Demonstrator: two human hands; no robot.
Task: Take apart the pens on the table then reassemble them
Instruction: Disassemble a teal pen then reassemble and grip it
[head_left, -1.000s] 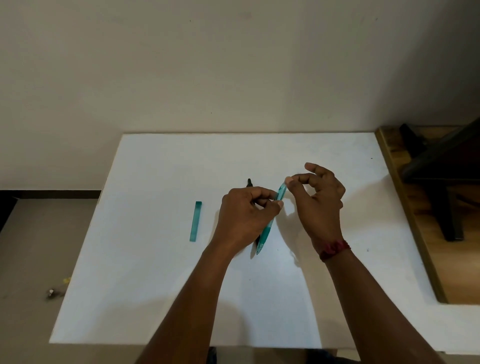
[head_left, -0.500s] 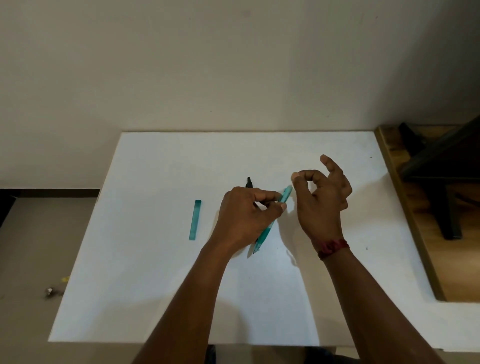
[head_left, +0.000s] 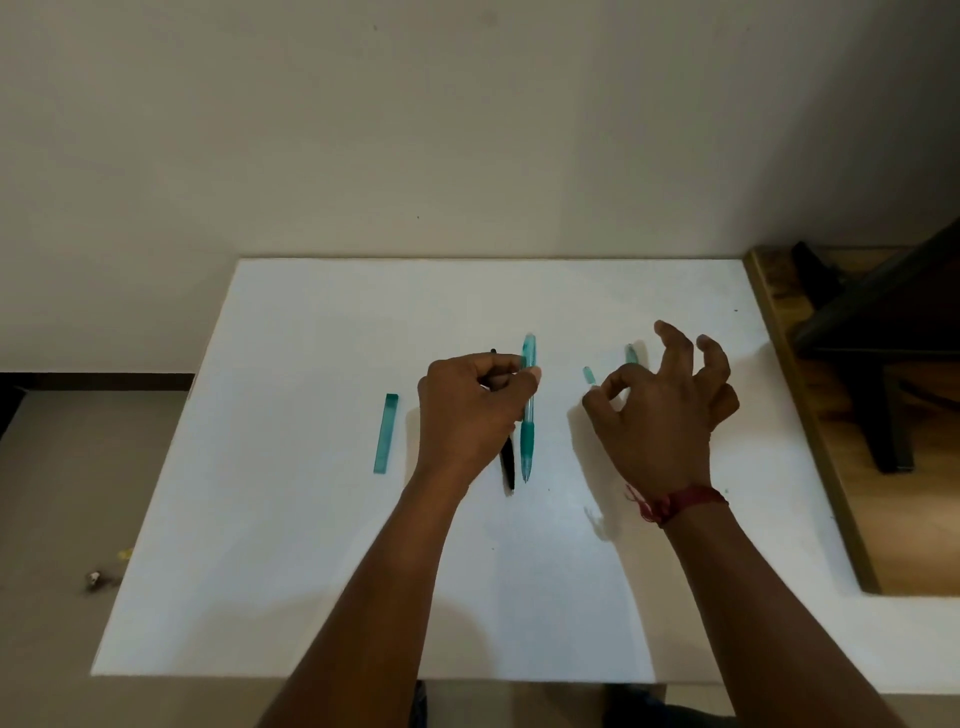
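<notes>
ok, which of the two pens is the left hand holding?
The teal pen: the left hand pinches its upper part. The black pen shows just left of it, partly hidden behind that hand.

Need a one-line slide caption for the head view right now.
Left hand grips a translucent teal plastic pen over a white table while right hand pinches a small teal pen piece.

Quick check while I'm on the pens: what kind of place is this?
Probably an ordinary room in a home or small office: a white table against a bare wall, and a wooden floor on the right with dark furniture legs on it.
</notes>
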